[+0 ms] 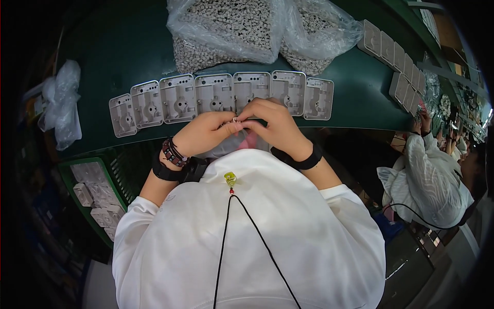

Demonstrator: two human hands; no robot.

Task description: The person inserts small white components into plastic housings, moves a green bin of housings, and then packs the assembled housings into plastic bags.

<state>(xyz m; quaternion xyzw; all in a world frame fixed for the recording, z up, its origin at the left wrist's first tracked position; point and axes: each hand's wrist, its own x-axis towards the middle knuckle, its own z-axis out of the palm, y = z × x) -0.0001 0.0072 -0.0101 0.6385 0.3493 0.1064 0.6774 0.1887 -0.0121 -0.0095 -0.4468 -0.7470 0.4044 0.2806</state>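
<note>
White sleeves bent over a green worktop (118,56), with one small pale part (235,119) pinched between left hand (206,131) and right hand (275,126), near the front edge and just before a curving row of seven pale grey housings (170,92). Grip of both hands pressed together on the part, thumbs and forefingers nearly meeting; exact shape too small to tell.

Likeliest mishap, by judgement: a slip from the fingers, owing to so little surface to hold, then a drop past the front edge toward the lap. Possible as well: a knock to the row from the right knuckles, so near the housings, and a nudge passed along from one to the next, given such close spacing.

Behind the row, two clear bags: a larger bag (180,26) and a smaller bag (342,38), both heaped with small pale pieces and loose-mouthed, so perhaps prone to spilling if tugged. Inside the housings, raised round fittings and dark holes along the far ends. At lower left, a green crate (116,177) with pale moulded pieces (103,216) inside. At far left, a crumpled clear bag (67,103), contents impossible to tell.
</note>
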